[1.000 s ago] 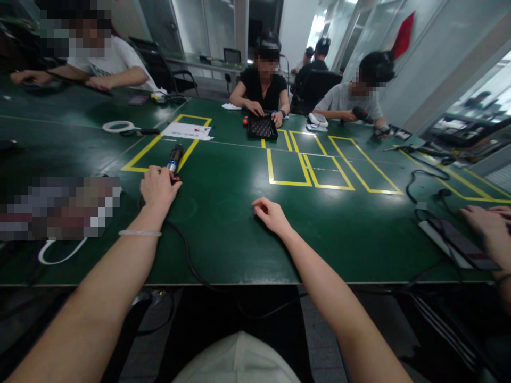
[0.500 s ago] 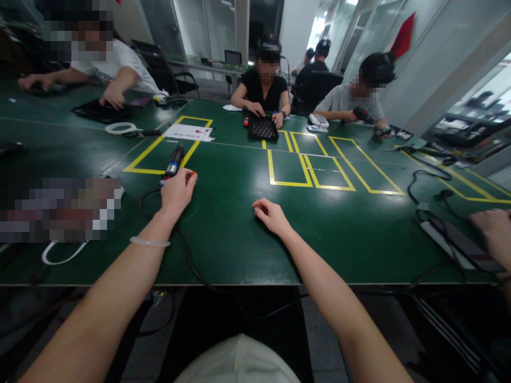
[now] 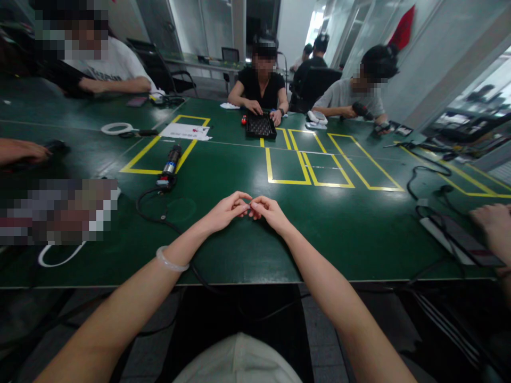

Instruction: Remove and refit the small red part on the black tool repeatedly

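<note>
Above the green table, my left hand and my right hand meet fingertip to fingertip. The fingers of both are curled and pinched together. Something small and dark seems to show between the tips, too small to name. A pale translucent bracelet is on my left wrist. Farther left, a black and silver cylindrical tool with a blue band lies on the table, apart from my hands. Its black cord runs toward me, passing under my left forearm.
Yellow tape frames mark the table. A white paper and a white ring with a dark handle lie farther off. Opposite, a person works at a black tray. On the right are cables, a flat device and another person's hand.
My left hand has moved right and nearer, from beside the cylindrical tool to my right hand. My right hand has stayed almost in place. A co-worker's hand has come in at far left.
</note>
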`<action>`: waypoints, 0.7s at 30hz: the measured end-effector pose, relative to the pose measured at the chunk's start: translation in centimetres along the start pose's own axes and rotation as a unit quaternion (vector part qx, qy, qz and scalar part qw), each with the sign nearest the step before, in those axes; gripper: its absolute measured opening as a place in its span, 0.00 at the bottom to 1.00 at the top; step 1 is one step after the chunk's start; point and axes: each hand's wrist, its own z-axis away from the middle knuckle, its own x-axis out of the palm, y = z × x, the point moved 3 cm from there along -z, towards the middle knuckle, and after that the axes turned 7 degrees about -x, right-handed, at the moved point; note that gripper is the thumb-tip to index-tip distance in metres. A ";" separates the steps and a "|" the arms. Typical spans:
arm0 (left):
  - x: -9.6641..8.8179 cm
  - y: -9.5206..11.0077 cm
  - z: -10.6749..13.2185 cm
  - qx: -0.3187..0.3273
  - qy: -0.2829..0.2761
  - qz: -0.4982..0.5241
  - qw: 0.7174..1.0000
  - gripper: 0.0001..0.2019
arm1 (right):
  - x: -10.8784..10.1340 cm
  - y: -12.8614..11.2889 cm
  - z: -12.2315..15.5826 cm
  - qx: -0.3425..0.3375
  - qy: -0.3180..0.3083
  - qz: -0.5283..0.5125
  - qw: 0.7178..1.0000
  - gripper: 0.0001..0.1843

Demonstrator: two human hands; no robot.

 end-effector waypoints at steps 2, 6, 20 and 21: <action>-0.2 -0.3 0.0 -0.001 0.007 -0.001 1.000 0.21 | 0.1 -0.1 0.0 -0.003 -0.003 -0.021 1.000 0.23; -0.4 -0.8 -0.1 -0.022 0.027 0.004 0.999 0.19 | 0.1 -0.1 0.0 -0.012 0.007 -0.029 0.999 0.22; -0.8 -0.5 0.2 0.021 0.097 -0.100 0.990 0.13 | 0.1 0.1 0.0 -0.063 0.010 0.077 0.995 0.16; -0.8 -0.6 0.2 0.023 0.098 -0.103 0.990 0.13 | 0.1 0.1 0.0 -0.065 0.008 0.095 0.993 0.16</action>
